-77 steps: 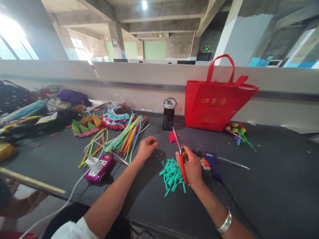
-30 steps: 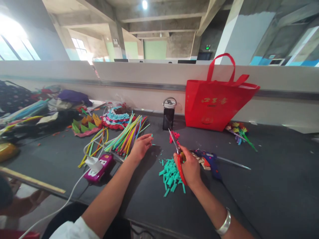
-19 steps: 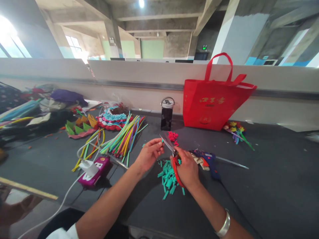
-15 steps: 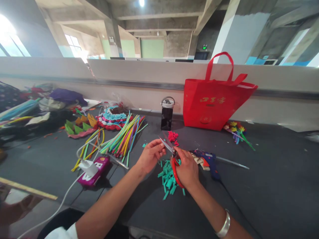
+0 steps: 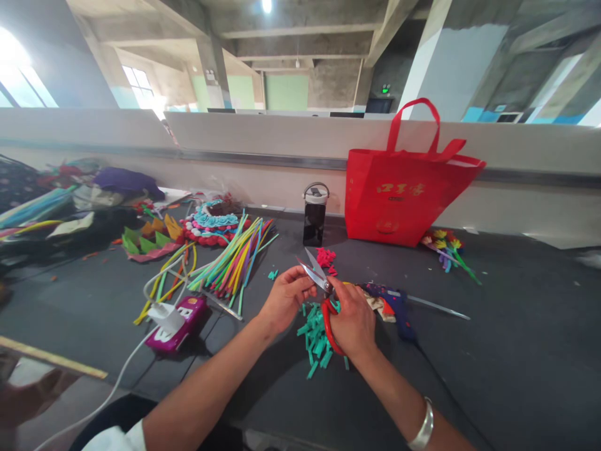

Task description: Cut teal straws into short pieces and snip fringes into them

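Note:
My right hand (image 5: 351, 321) grips red-handled scissors (image 5: 319, 282), blades open and pointing up-left. My left hand (image 5: 285, 294) is pinched beside the blades; what sits between its fingertips is too small to see now. Under both hands lies a pile of short teal cut pieces (image 5: 313, 329) on the dark table (image 5: 493, 351). A small heap of red pieces (image 5: 325, 257) lies just beyond the scissors.
A bundle of coloured sticks (image 5: 235, 257) and a magenta power strip (image 5: 176, 319) lie to the left. A blue glue gun (image 5: 397, 302) is right of my hands. Behind stand a black bottle (image 5: 314, 215) and a red tote bag (image 5: 404, 188). Craft clutter fills the far left.
My left hand went to the coloured sticks, picked a small teal piece and came back to the scissors. The scissors tilted left toward it, and the blades opened.

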The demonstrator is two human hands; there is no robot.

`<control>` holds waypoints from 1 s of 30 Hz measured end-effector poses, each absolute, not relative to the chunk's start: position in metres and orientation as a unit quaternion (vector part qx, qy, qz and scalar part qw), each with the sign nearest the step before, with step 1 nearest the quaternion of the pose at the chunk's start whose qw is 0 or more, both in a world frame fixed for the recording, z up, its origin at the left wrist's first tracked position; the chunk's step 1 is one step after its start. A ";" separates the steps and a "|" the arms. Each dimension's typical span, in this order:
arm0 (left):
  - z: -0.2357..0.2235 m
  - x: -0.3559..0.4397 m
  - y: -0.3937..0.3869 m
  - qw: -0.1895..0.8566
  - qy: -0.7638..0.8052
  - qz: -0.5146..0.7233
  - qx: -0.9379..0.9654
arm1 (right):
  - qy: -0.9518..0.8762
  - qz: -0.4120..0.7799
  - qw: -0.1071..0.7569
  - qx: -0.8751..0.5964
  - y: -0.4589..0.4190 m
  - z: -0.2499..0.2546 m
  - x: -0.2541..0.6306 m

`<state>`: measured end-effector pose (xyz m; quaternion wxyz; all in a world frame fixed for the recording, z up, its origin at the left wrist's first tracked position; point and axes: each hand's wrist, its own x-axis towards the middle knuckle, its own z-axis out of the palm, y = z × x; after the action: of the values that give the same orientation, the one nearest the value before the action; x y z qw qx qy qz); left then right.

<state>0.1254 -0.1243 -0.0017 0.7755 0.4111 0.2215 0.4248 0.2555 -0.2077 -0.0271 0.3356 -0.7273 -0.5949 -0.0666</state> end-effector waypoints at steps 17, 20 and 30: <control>-0.001 0.133 -0.135 0.804 0.208 0.425 0.361 | -0.594 -0.070 0.343 -0.724 -0.208 -0.030 0.253; -0.002 0.132 -0.135 0.806 0.210 0.424 0.356 | -0.594 -0.065 0.345 -0.724 -0.208 -0.029 0.253; -0.005 0.132 -0.133 0.786 0.215 0.445 0.371 | -0.593 -0.069 0.336 -0.729 -0.209 -0.025 0.252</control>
<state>0.1323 -0.1334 -0.0048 0.7863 0.3706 0.2145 0.4453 0.2519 -0.2095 -0.0254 0.3356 -0.7291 -0.5925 -0.0692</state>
